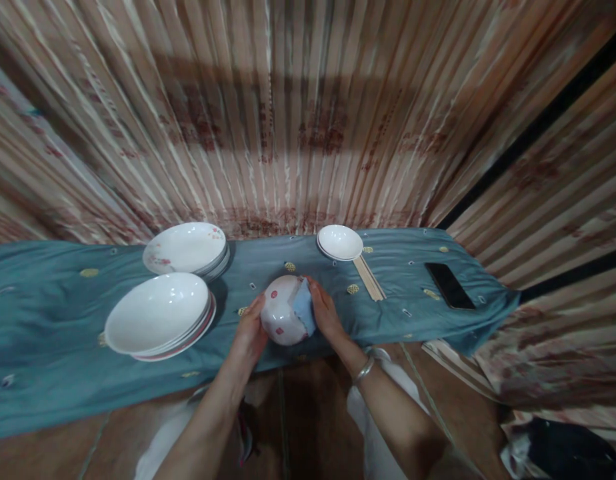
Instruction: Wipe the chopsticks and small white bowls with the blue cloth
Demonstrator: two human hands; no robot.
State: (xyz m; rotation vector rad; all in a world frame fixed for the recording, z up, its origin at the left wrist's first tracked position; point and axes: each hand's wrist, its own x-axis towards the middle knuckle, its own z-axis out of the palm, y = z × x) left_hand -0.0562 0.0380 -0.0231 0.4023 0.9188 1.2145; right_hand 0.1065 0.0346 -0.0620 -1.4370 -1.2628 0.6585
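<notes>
A white bowl (281, 315) with red marks is held tilted over the table's front part, its outer side turned up towards me. My left hand (252, 328) grips the bowl's left edge, with the fingers partly hidden behind it. A light blue cloth (303, 307) lies against the bowl's right side. My right hand (327, 312), with a silver bangle on its wrist, is closed on this cloth and presses it to the bowl. The fingertips of the right hand are mostly out of sight.
Stacked white bowls (158, 317) and flowered plates (185, 248) stand on the left. Small white dishes (340, 242) sit at the back, with wooden chopsticks (369, 279) beside them. Farther right lies a black phone (449, 285). A teal cloth (268, 257) covers the table; a pleated curtain (288, 133) hangs behind.
</notes>
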